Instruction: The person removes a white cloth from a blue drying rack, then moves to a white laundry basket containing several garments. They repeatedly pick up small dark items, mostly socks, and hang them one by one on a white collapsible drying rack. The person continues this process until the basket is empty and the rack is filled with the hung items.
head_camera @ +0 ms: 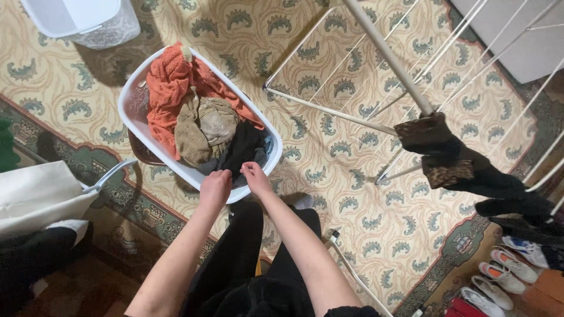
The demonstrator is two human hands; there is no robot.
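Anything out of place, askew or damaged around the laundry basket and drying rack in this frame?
Nothing stands out. The white laundry basket sits flat on the carpet, heaped with orange, tan and black clothes. Both hands, left hand and right hand, grip a black garment at its near edge. Dark clothes hang on the drying rack; shoes lie paired.

**Patterned carpet, crowded at the edges**

A cream carpet with scrolling teal leaf motifs and a dark green and red border covers the floor. A white laundry basket full of clothes sits on it, upper left of centre. Beyond that, at the top left corner, stands a white plastic bin. The legs of a white drying rack rest on the carpet to the right. Several pairs of shoes line the bare floor at the lower right.
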